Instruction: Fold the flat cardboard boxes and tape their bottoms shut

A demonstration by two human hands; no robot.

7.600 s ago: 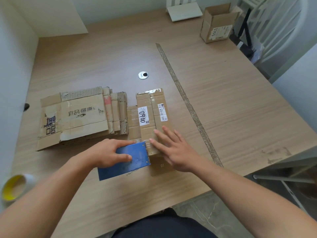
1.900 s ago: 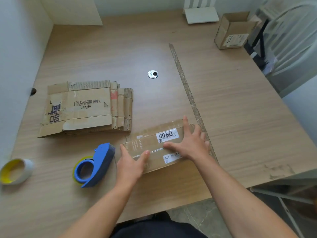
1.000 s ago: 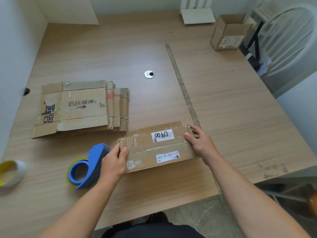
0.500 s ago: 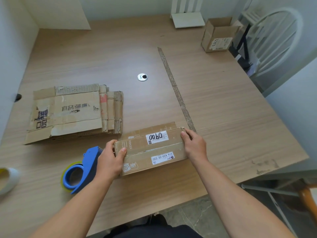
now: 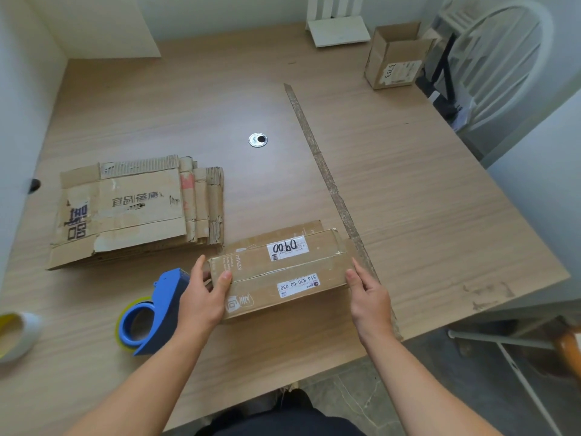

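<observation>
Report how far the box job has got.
Done: one folded box stands open-topped at the far corner. In hand: the left hand and right hand grip a second box by its ends, flaps closed; seam tape hard to confirm. Left: the stack of flat cardboard beyond the tape dispenser.

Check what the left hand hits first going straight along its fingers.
Probably the stack of flat cardboard: the left hand grips the left end of the box, fingers pointing away from the person, and only bare table lies between them and the stack's near edge. Depth is unclear.
</observation>
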